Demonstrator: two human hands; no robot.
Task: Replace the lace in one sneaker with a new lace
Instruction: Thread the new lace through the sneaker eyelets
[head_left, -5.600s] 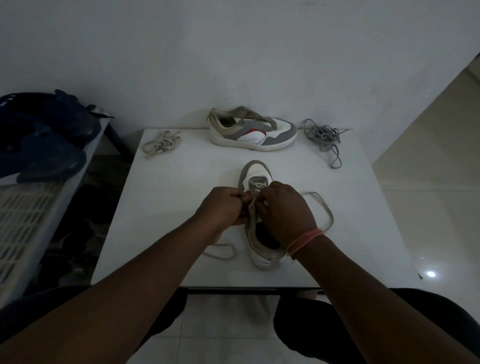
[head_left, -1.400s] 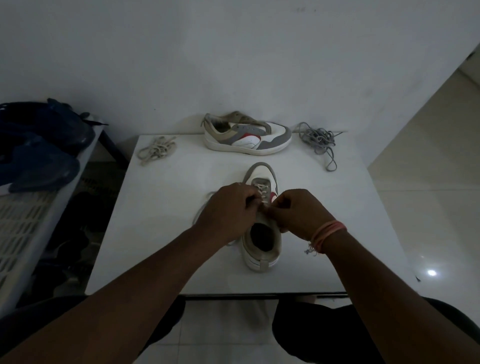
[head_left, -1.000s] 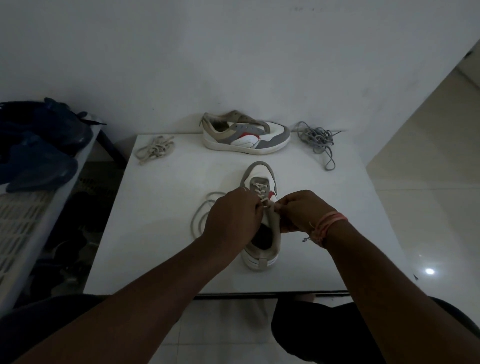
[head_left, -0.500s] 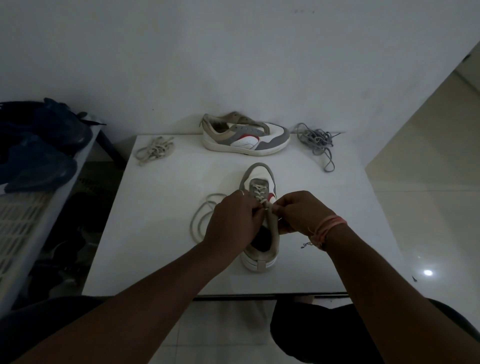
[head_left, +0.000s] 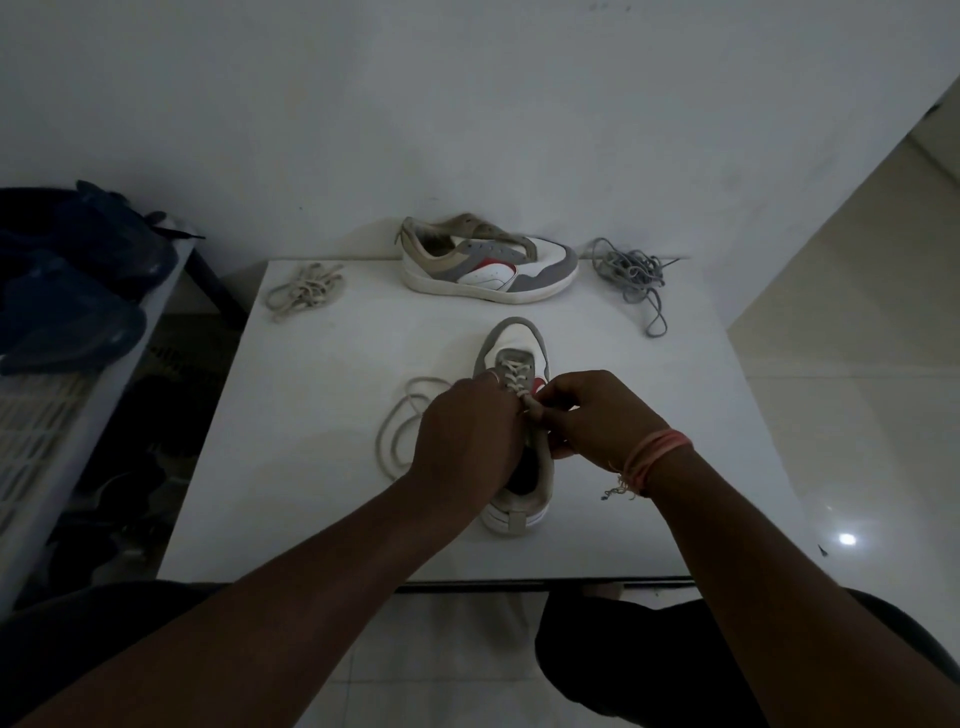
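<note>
From the head camera I see the white and grey low-top sneaker with a red side flash (head_left: 514, 358) standing upright near the middle of the white square table (head_left: 311, 467), toe pointing away from the person. The beige cord lace (head_left: 514, 375) crosses the lower eyelets in several rows. I see the left hand (head_left: 467, 441) curled over the sneaker's left side at the tongue, fingers closed on the lace. The right hand (head_left: 597, 415) pinches the lace at the right eyelet row, fingertips meeting the left hand's. Slack lace lies in loops (head_left: 400, 426) on the table just left of the sneaker.

At the far edge lies a matching unlaced sneaker (head_left: 488, 260), side-on. A bundled beige lace (head_left: 306, 291) sits far left and a tangled grey lace (head_left: 631, 273) far right. Pink bands (head_left: 657, 454) circle the right wrist.
</note>
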